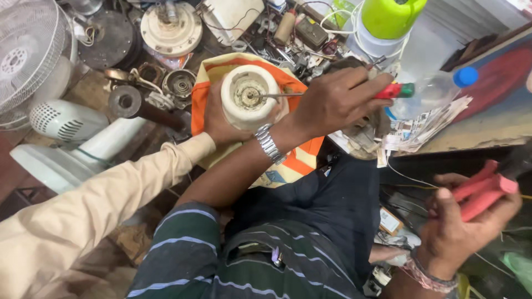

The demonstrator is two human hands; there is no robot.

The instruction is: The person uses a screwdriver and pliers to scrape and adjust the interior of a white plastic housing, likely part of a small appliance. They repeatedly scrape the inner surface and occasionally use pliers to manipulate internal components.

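Now my left hand [338, 99] is closed tight around a screwdriver [394, 91] w/ a red and green handle. All fingers are wrapped on the grip and no gap shows. The metal shaft runs to the left, and its tip sits inside the open top of a white round motor housing [249, 97]. The housing is at the near edge of the table [487, 127], approx. at its middle, above an orange and yellow cloth [299, 160] that hangs over that edge.

Another person's hand [219, 119], coming out of a beige sleeve from the left, cups the housing from behind and below. My own hand does not touch the housing, only the tool does. A metal watch [270, 145] is on my left wrist.

My right hand [460, 232] is low on the right side, well apart from the table's near edge. It is shut around the red handles of pliers [482, 191]. The head of the pliers I cannot tell, it is blurred.

Just beside the screwdriver handle lies a clear plastic bottle [438, 88] w/ a blue cap, on some papers [421, 127]. A green jug [390, 16] stands toward the far edge. A white fan [66, 122] lies at the left side, off the table.
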